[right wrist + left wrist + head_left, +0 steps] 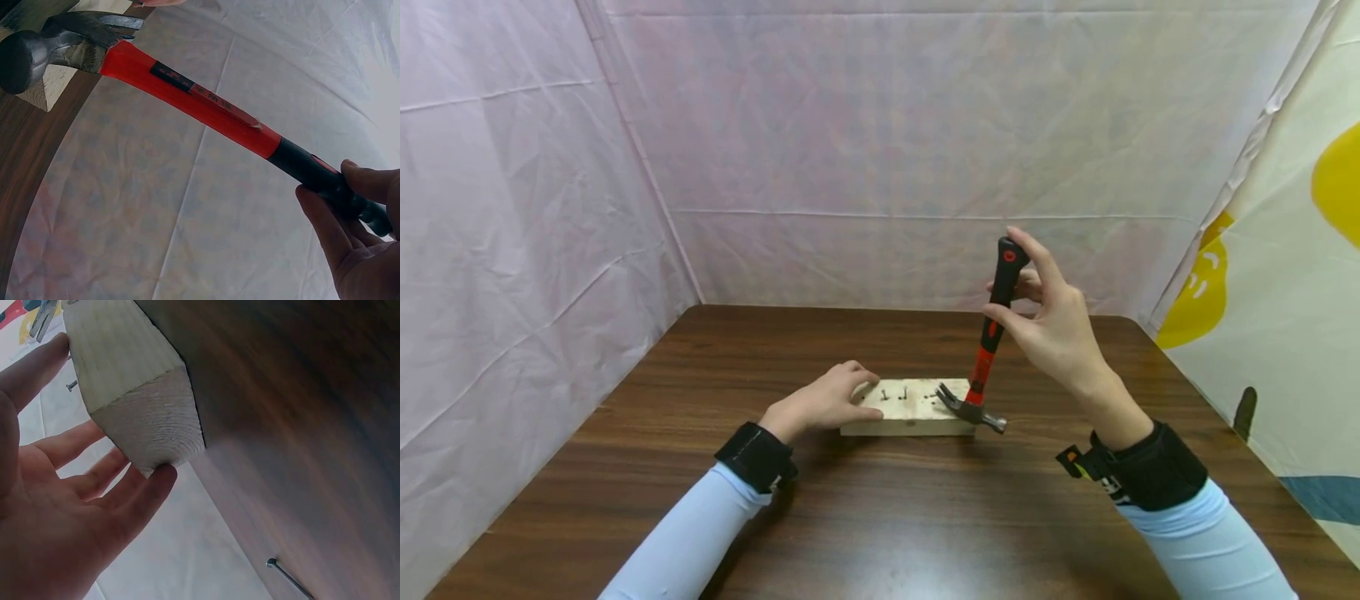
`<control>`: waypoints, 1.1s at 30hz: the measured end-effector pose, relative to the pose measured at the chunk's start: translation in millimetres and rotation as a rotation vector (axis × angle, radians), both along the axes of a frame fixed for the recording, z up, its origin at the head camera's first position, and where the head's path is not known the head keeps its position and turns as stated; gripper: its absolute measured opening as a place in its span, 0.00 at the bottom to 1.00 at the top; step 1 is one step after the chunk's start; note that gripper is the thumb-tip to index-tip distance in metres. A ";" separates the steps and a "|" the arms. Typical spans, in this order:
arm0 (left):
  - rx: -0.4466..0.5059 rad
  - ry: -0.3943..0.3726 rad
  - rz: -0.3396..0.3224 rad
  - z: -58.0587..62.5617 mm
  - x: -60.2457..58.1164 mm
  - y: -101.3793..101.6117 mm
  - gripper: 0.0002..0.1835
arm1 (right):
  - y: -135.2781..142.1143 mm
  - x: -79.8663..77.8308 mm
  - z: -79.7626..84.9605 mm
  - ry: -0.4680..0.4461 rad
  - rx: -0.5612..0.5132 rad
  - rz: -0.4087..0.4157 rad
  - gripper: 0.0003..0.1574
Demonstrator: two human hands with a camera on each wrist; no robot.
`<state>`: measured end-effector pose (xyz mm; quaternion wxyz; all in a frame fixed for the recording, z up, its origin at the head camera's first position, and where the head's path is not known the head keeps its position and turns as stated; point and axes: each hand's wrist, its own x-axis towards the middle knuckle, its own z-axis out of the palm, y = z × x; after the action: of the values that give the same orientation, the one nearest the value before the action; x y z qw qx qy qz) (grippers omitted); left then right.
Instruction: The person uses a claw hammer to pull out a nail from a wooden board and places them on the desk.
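Note:
A pale wooden block (902,428) lies on the table, with nails (905,393) standing in its top. My left hand (827,400) grips the block's left end, thumb on the near side and fingers around the far side; in the left wrist view the fingers (150,494) touch its end face. My right hand (1056,329) holds a claw hammer (981,367) by its black grip, between thumb and fingers, with the red-and-black handle steeply raised. The steel head (69,47) is down at the block's right end, claw pointing left over the top. Whether the claw touches a nail cannot be told.
The brown wood-grain table (910,517) extends around the block. A loose nail (289,578) lies on it in the left wrist view. Pale cloth (880,125) hangs behind and at the left; a printed cloth (1292,358) hangs at the right.

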<state>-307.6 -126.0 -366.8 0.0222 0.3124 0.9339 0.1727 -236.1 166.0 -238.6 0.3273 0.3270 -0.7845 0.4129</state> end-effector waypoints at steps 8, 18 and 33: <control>-0.007 0.020 -0.025 -2.5 -2.4 0.3 0.33 | 1.3 -0.3 0.3 -0.002 0.011 -0.007 0.57; -0.002 0.047 -0.033 -3.6 -1.9 -1.0 0.32 | -1.7 -1.7 2.3 -0.010 0.033 -0.003 0.56; -0.019 0.047 -0.042 -1.5 0.7 -2.5 0.33 | 5.7 -33.6 -13.2 -0.025 0.051 0.032 0.61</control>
<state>-306.9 -128.5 -368.3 0.0068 0.3356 0.9290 0.1558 -269.7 171.6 -251.7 0.3026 0.3425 -0.7934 0.4019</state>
